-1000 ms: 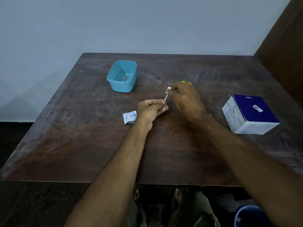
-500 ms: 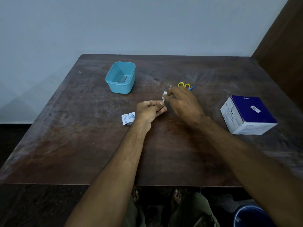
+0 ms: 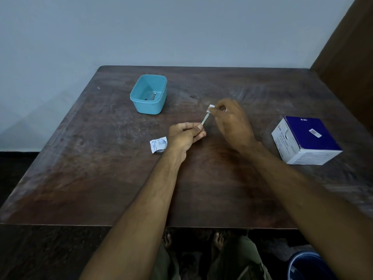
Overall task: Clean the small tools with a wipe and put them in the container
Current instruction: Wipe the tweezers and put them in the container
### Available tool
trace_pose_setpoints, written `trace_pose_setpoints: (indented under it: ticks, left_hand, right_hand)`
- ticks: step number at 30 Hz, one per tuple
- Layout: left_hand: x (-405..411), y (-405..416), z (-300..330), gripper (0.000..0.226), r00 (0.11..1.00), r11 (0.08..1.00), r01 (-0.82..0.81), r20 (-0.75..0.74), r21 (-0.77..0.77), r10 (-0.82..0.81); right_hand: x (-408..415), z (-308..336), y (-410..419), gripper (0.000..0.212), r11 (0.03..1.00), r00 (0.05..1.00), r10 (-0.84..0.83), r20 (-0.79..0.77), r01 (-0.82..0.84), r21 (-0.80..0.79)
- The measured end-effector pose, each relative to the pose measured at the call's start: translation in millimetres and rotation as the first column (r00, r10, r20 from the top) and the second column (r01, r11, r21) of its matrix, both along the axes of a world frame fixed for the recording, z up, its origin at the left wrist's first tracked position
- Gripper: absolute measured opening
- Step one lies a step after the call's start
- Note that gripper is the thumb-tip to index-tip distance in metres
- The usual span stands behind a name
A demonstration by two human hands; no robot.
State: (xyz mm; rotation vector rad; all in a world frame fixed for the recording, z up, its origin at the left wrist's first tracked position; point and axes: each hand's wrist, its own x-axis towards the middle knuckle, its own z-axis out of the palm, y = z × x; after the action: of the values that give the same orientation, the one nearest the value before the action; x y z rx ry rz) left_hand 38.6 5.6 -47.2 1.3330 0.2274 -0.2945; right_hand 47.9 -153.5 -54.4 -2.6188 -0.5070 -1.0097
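Pinching a thin tool point(image 3: 205, 119), the left hand point(image 3: 184, 136) steadies it; right hand point(image 3: 232, 122) pinches a wipe point(image 3: 211, 108) — box point(image 3: 306, 140) reads "BD" (small print illegible).

Dim, flat light, bluish cast; no glare. Soft shadows under hands. Right hand point(image 3: 232, 122) motion-blurred. Wide-angle bending at frame edges; bottom of frame v. dark.

The dark wooden table point(image 3: 101, 178) carries a teal container point(image 3: 149, 106), torn wrapper point(image 3: 158, 144) and blue-white box point(image 3: 306, 141).
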Motion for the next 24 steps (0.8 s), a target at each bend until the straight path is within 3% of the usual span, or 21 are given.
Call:
trace_pose_setpoints:
  ticks: [2,4,10,15,24]
  left_hand:
    - [0,-1,-1,0.002,1.0,1.0,-0.006,0.009,0.001,0.006]
    - [-1,-2,-1,0.003,1.0,1.0,-0.008,0.017,-0.003,0.008]
    - [-2,1,2,0.012,1.0,0.999,0.015,0.014,-0.035,-0.014]
    - [0,1,4,0.023,1.0,0.996,0.018,-0.014,-0.085,-0.019]
    - [3,4,6,0.007,0.997,0.995,0.043,-0.063,-0.088,-0.048]
  right_hand:
    - [-2,3,3,0.024,0.954,0.995,-0.025,-0.096,0.053,0.294]
    - [-3,4,8,0.022,0.873,0.983,-0.02,-0.181,0.105,0.475]
    - [-3,2,20,0.015,0.749,0.975,-0.005,-0.22,0.149,0.646]
    - [-5,-1,24,0.02,0.767,0.97,0.024,-0.242,0.138,0.627]
    - [-21,-4,28,0.023,0.945,0.983,0.032,-0.179,0.029,0.326]
